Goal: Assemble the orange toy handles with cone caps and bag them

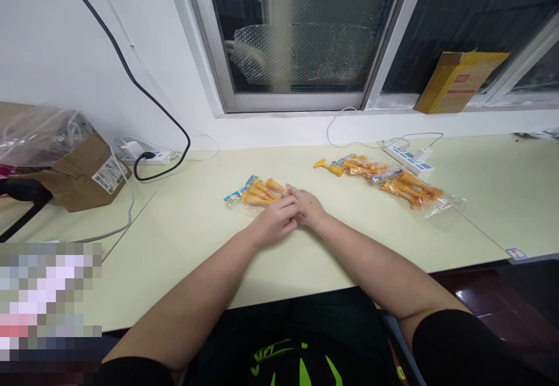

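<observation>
A clear plastic bag (258,204) with a blue printed header lies on the table, several orange plastic toys (257,193) inside it. Their narrow stems and wider ends show through the film. My left hand (277,218) is closed at the bag's right end, fingers curled against the other hand. Beside it my right hand (308,206) bends over the same end, its fingertips at the tip of one orange piece (276,186). The fingers overlap and partly hide what lies between them.
To the right lie a loose orange toy (329,168) and filled bags (413,189). A power strip (408,159) stands behind them. At left are a cardboard box (82,170) and a black cable (163,112). A yellow carton (458,82) leans on the window.
</observation>
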{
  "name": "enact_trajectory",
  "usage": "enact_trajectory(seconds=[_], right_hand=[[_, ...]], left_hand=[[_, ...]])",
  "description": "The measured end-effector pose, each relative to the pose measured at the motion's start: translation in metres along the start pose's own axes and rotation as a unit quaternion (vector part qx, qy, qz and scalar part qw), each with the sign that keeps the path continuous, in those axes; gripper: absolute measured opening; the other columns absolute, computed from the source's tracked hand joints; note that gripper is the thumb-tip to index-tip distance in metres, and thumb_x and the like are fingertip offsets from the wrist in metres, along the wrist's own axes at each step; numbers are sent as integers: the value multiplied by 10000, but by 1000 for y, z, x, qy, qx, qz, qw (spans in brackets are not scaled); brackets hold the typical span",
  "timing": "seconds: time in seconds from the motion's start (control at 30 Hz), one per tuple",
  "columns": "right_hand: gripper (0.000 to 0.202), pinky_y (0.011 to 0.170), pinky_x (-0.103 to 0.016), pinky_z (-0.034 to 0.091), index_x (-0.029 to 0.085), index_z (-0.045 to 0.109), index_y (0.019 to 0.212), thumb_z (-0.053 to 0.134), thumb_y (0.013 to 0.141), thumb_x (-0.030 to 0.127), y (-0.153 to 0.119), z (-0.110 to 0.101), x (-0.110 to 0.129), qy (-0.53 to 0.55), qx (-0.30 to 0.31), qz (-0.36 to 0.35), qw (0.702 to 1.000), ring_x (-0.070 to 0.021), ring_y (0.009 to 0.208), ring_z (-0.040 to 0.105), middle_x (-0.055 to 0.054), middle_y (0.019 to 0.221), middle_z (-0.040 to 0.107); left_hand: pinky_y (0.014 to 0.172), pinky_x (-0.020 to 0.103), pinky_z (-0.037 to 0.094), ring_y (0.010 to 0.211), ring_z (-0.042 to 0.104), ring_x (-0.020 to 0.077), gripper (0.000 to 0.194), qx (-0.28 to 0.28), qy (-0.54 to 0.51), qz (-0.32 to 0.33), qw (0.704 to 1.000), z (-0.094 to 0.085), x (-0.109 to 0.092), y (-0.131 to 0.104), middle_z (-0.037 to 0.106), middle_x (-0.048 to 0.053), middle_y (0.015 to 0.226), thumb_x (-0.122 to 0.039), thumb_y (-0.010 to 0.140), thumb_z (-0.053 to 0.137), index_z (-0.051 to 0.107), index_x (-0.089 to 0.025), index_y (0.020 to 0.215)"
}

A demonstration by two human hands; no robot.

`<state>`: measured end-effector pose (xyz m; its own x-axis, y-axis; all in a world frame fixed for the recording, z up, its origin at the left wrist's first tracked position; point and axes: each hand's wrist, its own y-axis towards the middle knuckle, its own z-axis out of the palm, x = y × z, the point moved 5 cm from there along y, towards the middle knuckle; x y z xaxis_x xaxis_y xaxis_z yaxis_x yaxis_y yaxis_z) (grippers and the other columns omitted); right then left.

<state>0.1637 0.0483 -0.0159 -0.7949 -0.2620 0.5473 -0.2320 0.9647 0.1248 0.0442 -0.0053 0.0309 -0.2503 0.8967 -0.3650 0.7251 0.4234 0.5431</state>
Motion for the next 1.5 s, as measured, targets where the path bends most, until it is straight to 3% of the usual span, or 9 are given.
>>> enact_trajectory(seconds=[0.13, 0.27, 0.4, 0.57, 0.7, 0.93, 1.13, 1.27, 1.5], right_hand=[[641, 1031, -354, 451, 209, 537, 1483, 708, 871, 294, -1, 2, 4, -14, 4, -49, 999, -286, 1223, 595, -136, 1345, 653], [414, 958, -353, 472, 266, 625, 1373, 585, 977, 382, -3, -1, 2, 0, -31, 5, 1000, -254, 1088, 639, -111, 1213, 681], [394, 928, -340, 469, 243, 629, 1360, 564, 977, 314, -5, -2, 1, 6, -44, 17, 999, -234, 1013, 648, -112, 1167, 665], [337, 937, -333, 473, 226, 662, 1249, 543, 936, 190, -5, -7, -2, 61, -92, -27, 994, -217, 1020, 643, -90, 1168, 657], [252, 871, -325, 488, 226, 624, 1116, 502, 904, 166, -5, -10, -1, 137, -118, -51, 982, -183, 886, 631, -52, 1126, 676], [428, 643, -257, 486, 257, 495, 1217, 632, 812, 242, -2, 0, -15, 304, -84, 55, 947, -134, 695, 597, 25, 923, 640], [288, 715, -287, 596, 179, 645, 1037, 747, 768, 171, 0, 16, -17, 544, 40, 141, 826, -151, 742, 683, -40, 906, 708], [114, 737, -258, 625, 139, 701, 847, 786, 770, 136, -3, 13, -10, 637, 87, 174, 746, -153, 769, 710, -76, 847, 744], [107, 508, -158, 518, 146, 692, 854, 757, 783, 100, -1, 12, -17, 662, 40, 205, 720, -92, 602, 629, -33, 727, 717]], left_hand=[[858, 367, 523, 949, 640, 207, 265, -19, 8, -20, 1000, -7, 1, 0, 667, 71, 1010, -86, 861, 550, 638, -222, 1071], [957, 452, 477, 986, 625, 257, 194, -116, 126, -119, 978, -39, 30, -9, 679, 74, 1002, -182, 861, 610, 663, -234, 1040], [1081, 527, 416, 1220, 549, 359, 333, -177, 196, -358, 896, -79, 91, -44, 643, 154, 1175, -286, 822, 654, 673, -205, 1144], [1003, 423, 499, 1132, 656, 310, 561, -187, -28, -588, 786, -91, 151, -90, 690, 158, 1219, -443, 773, 702, 629, -153, 1248], [838, 348, 560, 958, 710, 272, 511, -173, -127, -576, 789, -82, 157, -89, 767, 104, 999, -570, 737, 709, 721, -160, 1042], [695, 319, 507, 788, 663, 252, 547, -117, -208, -553, 798, -66, 140, -76, 715, 58, 750, -669, 606, 784, 691, -168, 803], [616, 265, 424, 696, 559, 173, 275, -115, -165, -535, 821, -63, 128, -68, 633, 10, 758, -439, 716, 714, 629, -201, 824], [540, 248, 345, 609, 478, 153, 170, -163, -186, -544, 802, -60, 127, -67, 549, -15, 662, -345, 717, 682, 589, -213, 768], [580, 287, 479, 602, 578, 180, 142, -246, -374, -541, 712, -53, 125, -64, 586, -5, 645, -281, 648, 632, 556, -211, 745]])
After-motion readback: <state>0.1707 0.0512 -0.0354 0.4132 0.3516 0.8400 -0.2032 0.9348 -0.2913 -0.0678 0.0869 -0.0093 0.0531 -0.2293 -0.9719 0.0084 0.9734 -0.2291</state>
